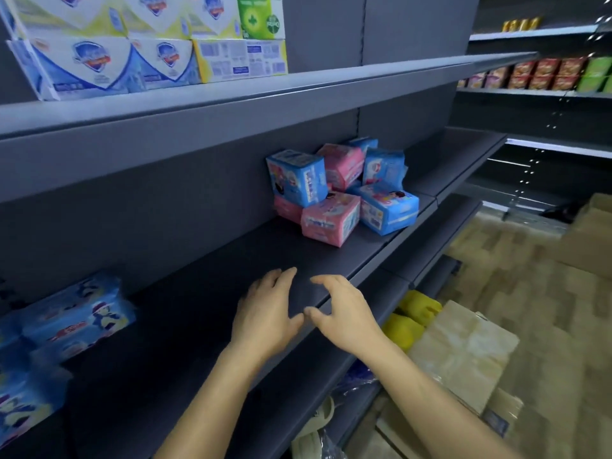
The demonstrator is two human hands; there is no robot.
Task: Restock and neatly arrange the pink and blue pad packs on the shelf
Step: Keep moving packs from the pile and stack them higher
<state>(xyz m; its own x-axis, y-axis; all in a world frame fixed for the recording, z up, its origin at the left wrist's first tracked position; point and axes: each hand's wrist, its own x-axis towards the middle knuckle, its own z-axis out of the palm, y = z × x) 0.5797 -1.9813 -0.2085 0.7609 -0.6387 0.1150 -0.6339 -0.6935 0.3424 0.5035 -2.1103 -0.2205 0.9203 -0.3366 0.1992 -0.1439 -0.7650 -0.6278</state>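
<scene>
1. Pink and blue soft plastic pad packs (pixel 341 190): jumbled heap on the dark grey metal shelf (pixel 215 270), ahead and right of both grips, well apart from them. Some are tilted, some lie on others; no rows.
2. Left-hand grip (pixel 265 313): fingers spread and relaxed, holds nothing, low over the shelf's front part. Contact with the shelf: can't tell.
3. Right-hand grip (pixel 344 313): just beside the left, thumbs nearly meeting, fingers loosely curved, empty.
4. Progress, my read: stock is on the shelf, arranging not started. Left to do: sort by colour, square up, line up.
5. Far left of the grips: stacked blue soft packs (pixel 76 313), blurred; same product or not, can't tell.
6. Above the grips: white-and-blue cardboard boxes (pixel 99 61). Lower right: brown cardboard cartons (pixel 463 352).
</scene>
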